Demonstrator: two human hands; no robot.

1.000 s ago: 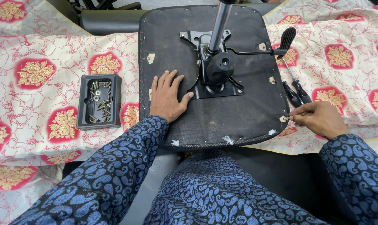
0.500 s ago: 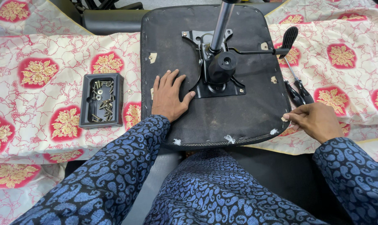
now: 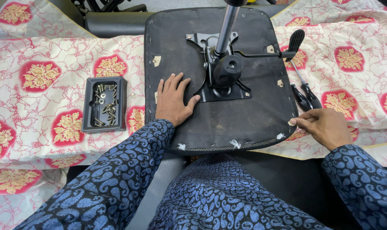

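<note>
Screw tray (image 3: 104, 104) lies left of the fingers. Left hand (image 3: 173, 100) flat, fingers spread, pressing the upturned chair seat (image 3: 244, 115). Right hand (image 3: 325, 126) pinched narrow at the seat's right edge, 1 screwdriver (image 3: 306, 91) just beyond its fingertips. Best keep the seat pinned steady.

A floral cloth (image 3: 40, 55) carries seat base (image 3: 180, 42), screw tray (image 3: 89, 106), screwdrivers (image 3: 306, 91).

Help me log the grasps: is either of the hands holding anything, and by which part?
Left hand lies flat on the upturned chair seat, gripping nothing. Right hand pinches at the seat's right edge; what it pinches is too small to tell.
</note>
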